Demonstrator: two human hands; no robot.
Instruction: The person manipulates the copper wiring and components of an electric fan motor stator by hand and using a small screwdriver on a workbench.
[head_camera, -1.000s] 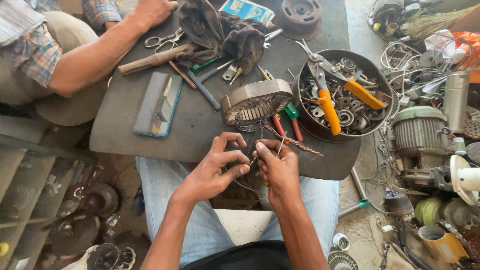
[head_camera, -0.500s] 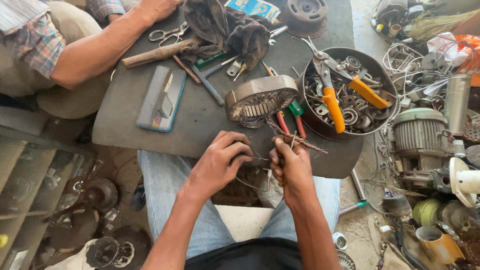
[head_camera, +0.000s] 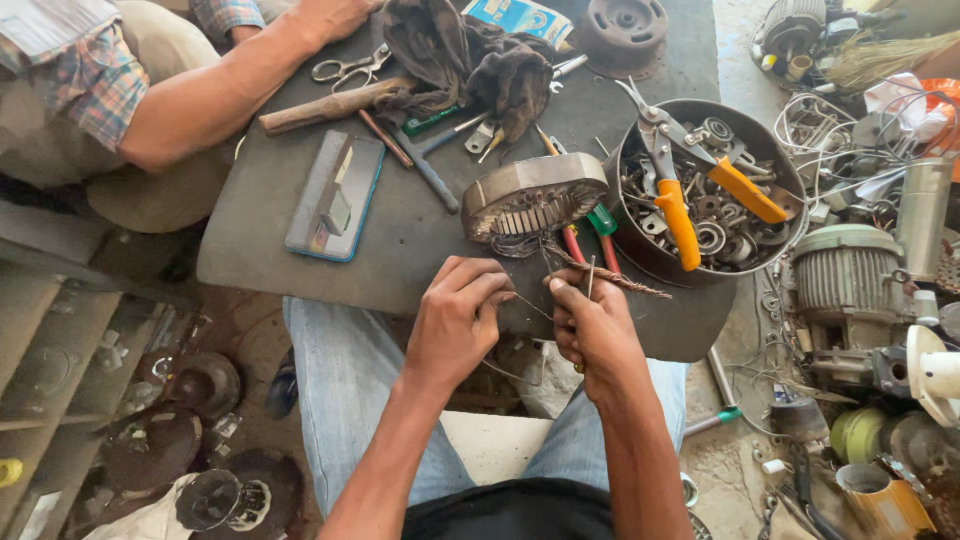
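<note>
My left hand pinches a thin copper wire at the near edge of the dark work board. My right hand grips the wire's other part together with a thin metal pin that sticks up between its fingers. The wires run up to a round motor stator lying on the board just beyond both hands. A frayed bundle of wire trails to the right of the stator.
A metal bowl of bearings and orange-handled snips sits at right. A phone, hammer, scissors, screwdrivers and a dark rag lie on the board. Another person's arm rests at top left. Motors and scrap crowd the floor at right.
Both hands have shifted slightly right and nearer to me along the board's edge, still working the wire. The view has tilted a little.
</note>
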